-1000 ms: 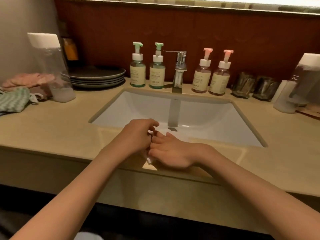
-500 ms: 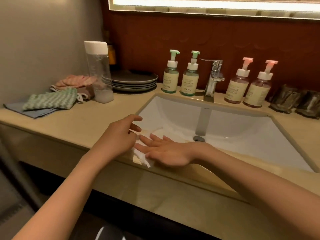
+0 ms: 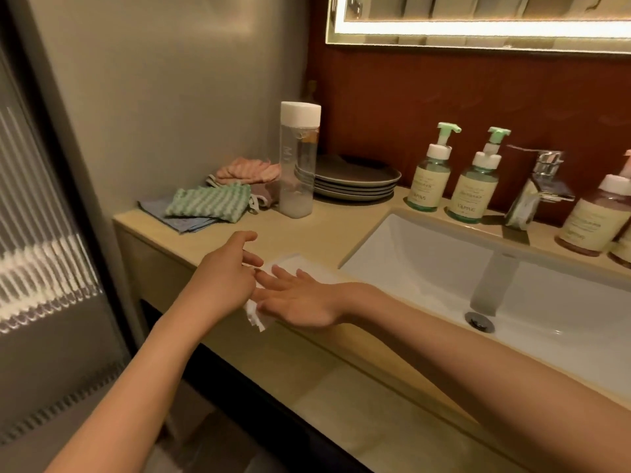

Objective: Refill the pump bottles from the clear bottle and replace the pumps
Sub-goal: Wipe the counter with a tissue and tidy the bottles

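A tall clear bottle (image 3: 299, 162) with a white cap stands upright on the counter, left of the sink, with a little pale liquid at its bottom. Two pump bottles with green pumps (image 3: 431, 175) (image 3: 476, 186) stand behind the sink, left of the faucet. A pump bottle with pinkish content (image 3: 594, 220) is cut off at the right edge. My right hand (image 3: 300, 298) lies flat with straight fingers on a white tissue (image 3: 293, 264) at the counter's front. My left hand (image 3: 225, 278) hovers beside it, fingers loosely spread, touching the tissue and my right fingertips.
A white sink (image 3: 426, 261) with a chrome faucet (image 3: 532, 189) fills the right side. A stack of dark plates (image 3: 355, 182) and folded cloths (image 3: 208, 203) lie at the back left. A wall and ribbed glass panel (image 3: 44, 233) close off the left.
The view has swung left, so the clear bottle and cloths are now central. Both hands have moved left along the counter front with the tissue, and my left fingers have spread.
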Demonstrator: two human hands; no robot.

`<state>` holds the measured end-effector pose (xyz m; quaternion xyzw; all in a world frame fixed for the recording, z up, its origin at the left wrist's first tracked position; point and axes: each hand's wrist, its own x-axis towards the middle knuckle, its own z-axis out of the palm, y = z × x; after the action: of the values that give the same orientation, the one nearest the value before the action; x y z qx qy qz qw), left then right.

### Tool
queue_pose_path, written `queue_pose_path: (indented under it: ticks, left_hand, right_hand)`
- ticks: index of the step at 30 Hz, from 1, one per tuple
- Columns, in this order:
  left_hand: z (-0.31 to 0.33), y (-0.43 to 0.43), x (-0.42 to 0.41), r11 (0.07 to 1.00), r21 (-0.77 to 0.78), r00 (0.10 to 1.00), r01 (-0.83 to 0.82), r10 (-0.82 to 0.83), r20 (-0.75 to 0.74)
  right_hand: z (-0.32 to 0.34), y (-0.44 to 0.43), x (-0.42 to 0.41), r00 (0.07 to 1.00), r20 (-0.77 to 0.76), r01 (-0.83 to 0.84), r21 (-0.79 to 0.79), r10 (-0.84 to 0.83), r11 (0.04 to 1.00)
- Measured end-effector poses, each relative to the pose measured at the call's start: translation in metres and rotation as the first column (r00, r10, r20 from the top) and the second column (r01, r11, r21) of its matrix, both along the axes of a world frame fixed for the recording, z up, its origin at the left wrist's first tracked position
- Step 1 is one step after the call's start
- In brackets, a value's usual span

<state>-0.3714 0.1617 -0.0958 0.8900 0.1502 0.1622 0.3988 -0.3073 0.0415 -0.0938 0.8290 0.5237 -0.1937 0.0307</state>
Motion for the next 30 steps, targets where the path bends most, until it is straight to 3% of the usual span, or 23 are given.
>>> queue_pose_path:
  ticks: [4,9,18,24,30]
  left_hand:
    - [-0.006,0.026,0.008,0.997,0.019,0.997,-0.078,0.079,-0.006]
    - [-0.010,0.057,0.027,0.982,-0.106,0.987,-0.154,0.158,0.028]
    - [-0.008,0.064,0.063,0.978,0.120,0.983,-0.173,0.178,-0.034]
    - [-0.005,0.055,0.070,0.976,0.164,0.988,-0.144,0.150,-0.025]
    - [0.000,0.030,0.079,0.981,0.192,1.000,-0.010,0.014,-0.018]
  right_hand:
    - [-0.003,0.047,0.021,0.999,0.014,-0.035,0.008,0.035,0.999]
    - [-0.008,0.091,0.062,0.999,-0.036,0.035,0.045,-0.033,0.998]
    - [-0.006,0.116,0.113,0.990,0.043,0.132,0.087,-0.136,0.987]
    - [-0.010,0.086,0.122,0.981,0.065,0.177,0.080,-0.182,0.981]
    - [-0.008,0.012,0.100,0.996,0.037,0.083,0.026,-0.084,0.996]
